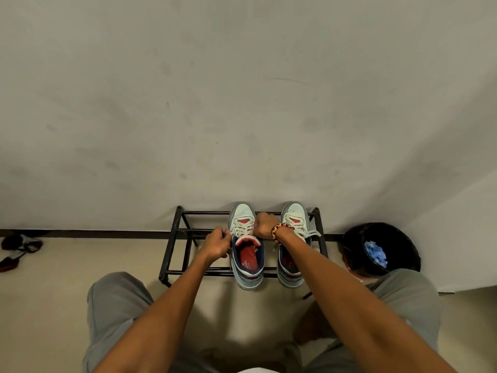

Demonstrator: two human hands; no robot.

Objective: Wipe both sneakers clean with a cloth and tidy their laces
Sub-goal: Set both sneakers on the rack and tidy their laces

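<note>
Metal-bar rack (172, 246); both hands (218, 242) pinch left sneaker (246, 246) laces.

left sneaker (246, 246) | pale, red insole, on rack, laced | right sneaker (294, 224) | beside, parallel

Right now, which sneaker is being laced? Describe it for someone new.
Find the black metal rack against the wall. Two pale sneakers sit on it; it is the left sneaker, the one with both hands, left hand and right hand, at its laces.

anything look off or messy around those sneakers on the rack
The right sneaker has a loose lace end splayed over its outer side, untied. The left sneaker is being laced by both hands. Nothing else stands out.
</note>
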